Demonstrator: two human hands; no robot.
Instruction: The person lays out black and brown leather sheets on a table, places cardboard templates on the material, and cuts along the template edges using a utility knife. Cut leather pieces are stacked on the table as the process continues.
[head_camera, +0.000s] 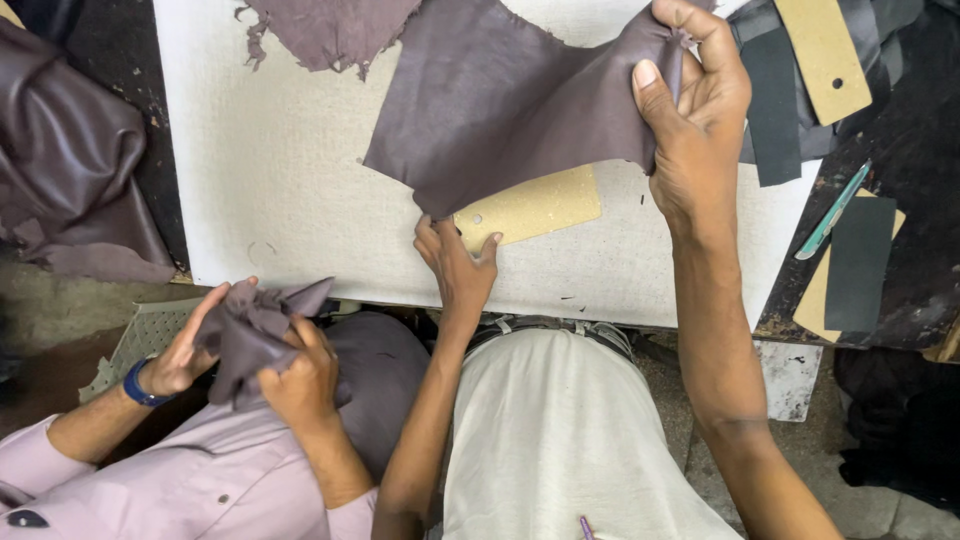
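- Nearest, at the left, a co-worker's hands (250, 365) are bunching a smaller scrap (255, 330) of the same purplish leather.
- Just beyond, the left hand (460, 265) is pinching the near corner of the leather piece (500, 110) above a tan cardboard template (535, 208) lying on the white surface (270, 180).
- Farther right, the right hand (695, 110) is gripping the far corner, fingers closed, stretching it.
- It is looking thin, soft and light, draping freely; edges and corners seem the best hold.
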